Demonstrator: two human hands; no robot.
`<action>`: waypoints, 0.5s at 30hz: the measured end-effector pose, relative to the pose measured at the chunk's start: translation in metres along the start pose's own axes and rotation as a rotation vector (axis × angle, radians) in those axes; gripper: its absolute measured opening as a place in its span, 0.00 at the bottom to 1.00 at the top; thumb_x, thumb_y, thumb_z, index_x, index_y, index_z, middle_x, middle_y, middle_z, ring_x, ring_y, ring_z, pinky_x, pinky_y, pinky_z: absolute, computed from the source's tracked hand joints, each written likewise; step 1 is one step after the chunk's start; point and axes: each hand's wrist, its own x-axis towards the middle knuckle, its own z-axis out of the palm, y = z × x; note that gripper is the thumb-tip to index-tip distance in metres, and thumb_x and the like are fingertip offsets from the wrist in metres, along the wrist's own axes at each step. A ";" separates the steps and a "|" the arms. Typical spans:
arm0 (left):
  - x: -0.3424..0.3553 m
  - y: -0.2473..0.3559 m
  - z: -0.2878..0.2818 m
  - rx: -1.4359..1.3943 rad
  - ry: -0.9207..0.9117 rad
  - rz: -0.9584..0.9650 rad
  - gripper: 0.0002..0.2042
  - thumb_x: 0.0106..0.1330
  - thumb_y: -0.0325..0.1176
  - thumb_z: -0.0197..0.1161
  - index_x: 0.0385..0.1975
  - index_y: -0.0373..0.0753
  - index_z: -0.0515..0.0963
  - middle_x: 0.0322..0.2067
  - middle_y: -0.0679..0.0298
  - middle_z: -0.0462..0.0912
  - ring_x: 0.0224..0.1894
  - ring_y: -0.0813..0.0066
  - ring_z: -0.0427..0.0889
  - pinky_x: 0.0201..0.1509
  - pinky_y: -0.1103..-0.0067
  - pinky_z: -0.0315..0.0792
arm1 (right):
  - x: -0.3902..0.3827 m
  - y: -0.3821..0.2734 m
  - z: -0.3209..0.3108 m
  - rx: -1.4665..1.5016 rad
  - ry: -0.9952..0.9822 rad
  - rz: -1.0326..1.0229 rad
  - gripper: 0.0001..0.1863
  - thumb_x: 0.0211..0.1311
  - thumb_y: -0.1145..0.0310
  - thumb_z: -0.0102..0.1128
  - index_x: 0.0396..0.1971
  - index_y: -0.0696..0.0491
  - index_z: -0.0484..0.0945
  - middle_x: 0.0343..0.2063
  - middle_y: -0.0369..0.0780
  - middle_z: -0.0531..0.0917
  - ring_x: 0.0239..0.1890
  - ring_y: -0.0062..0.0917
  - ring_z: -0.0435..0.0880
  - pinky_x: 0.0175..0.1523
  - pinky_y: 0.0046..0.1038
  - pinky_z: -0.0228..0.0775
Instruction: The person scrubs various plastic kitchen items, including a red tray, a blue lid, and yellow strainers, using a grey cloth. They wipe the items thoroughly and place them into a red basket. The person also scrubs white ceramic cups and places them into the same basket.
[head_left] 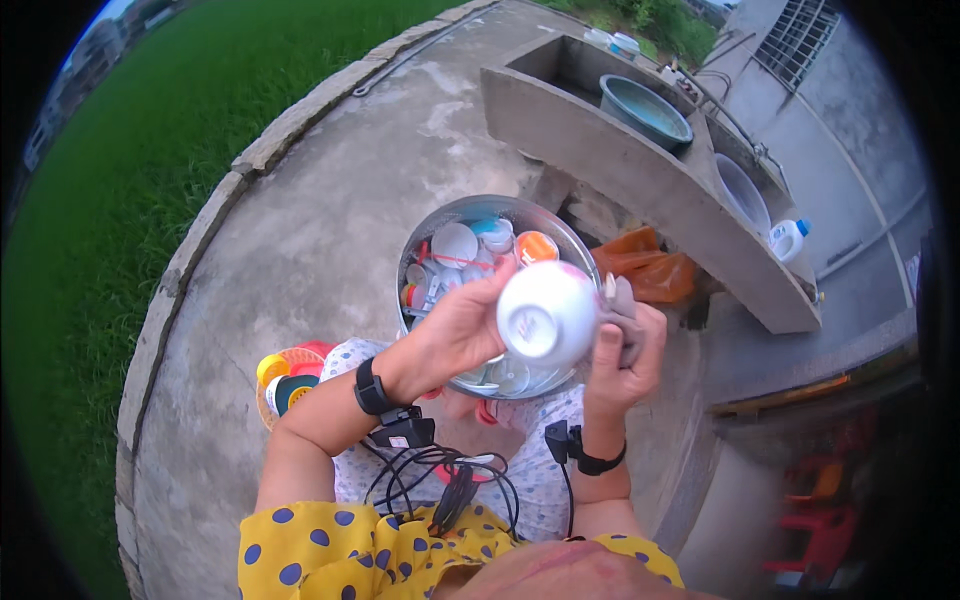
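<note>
A white bowl (548, 312) is tipped so that its footed underside shows. My left hand (462, 325) is closed on the bowl's left edge, the thumb near its upper rim. At the bowl's right side my right hand (630, 355) is closed on a greyish cloth (622, 318), which touches the bowl. Below both hands stands a large round metal basin (412, 250). In it lie dishes and small containers, among them a white round dish (455, 244) and a tub with an orange top (537, 248). The bowl and my hands hide part of the basin.
At the left by my knee is a basket (268, 400) with coloured lids. A concrete trough sink (640, 150) at the upper right holds a teal basin (645, 112); a white bottle (788, 240) stands on its near end. An orange plastic bag (650, 268) lies below. Black cables (450, 475) cross my lap.
</note>
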 end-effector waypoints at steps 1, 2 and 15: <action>0.003 -0.001 -0.005 -0.060 0.027 0.018 0.21 0.77 0.42 0.47 0.60 0.33 0.66 0.59 0.53 0.73 0.62 0.60 0.73 0.68 0.60 0.67 | -0.001 -0.003 0.006 -0.061 0.006 -0.067 0.13 0.58 0.69 0.67 0.39 0.59 0.77 0.36 0.42 0.78 0.36 0.34 0.75 0.41 0.32 0.68; 0.006 -0.003 -0.008 -0.119 0.057 0.035 0.22 0.77 0.42 0.46 0.61 0.32 0.65 0.60 0.52 0.72 0.63 0.59 0.72 0.69 0.59 0.66 | -0.001 -0.005 0.012 -0.124 0.011 -0.133 0.14 0.57 0.70 0.68 0.40 0.59 0.78 0.37 0.42 0.78 0.36 0.34 0.75 0.42 0.33 0.68; 0.020 -0.027 -0.055 -0.022 0.029 -0.048 0.18 0.79 0.37 0.38 0.59 0.34 0.68 0.55 0.56 0.76 0.54 0.66 0.79 0.60 0.66 0.75 | -0.036 0.026 0.038 -0.431 -0.071 -0.459 0.18 0.54 0.68 0.72 0.44 0.54 0.79 0.40 0.39 0.78 0.41 0.31 0.76 0.43 0.33 0.67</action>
